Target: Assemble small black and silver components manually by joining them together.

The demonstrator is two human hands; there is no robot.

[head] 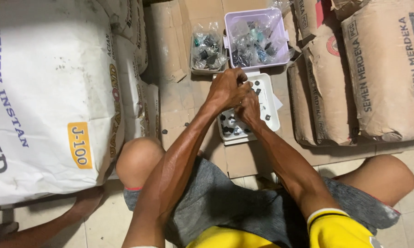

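Hands meeting over the white tray of small dark parts.

Left hand (225, 87) and right hand (248, 108) touch above the white tray (272, 98) on flattened cardboard (174, 98); my fingers are pinched together, apparently on one tiny dark part, though I cannot tell for sure. Best to work low over the tray so drops land inside. Cement sacks (381, 69) crowd both sides, the lilac bin (230, 27) of bagged parts sits just beyond; room is tight.

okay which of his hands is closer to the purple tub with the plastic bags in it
Left. The left hand sits just below the purple tub, over the top end of the white tray. The right hand is lower, over the tray's middle, farther from the tub.
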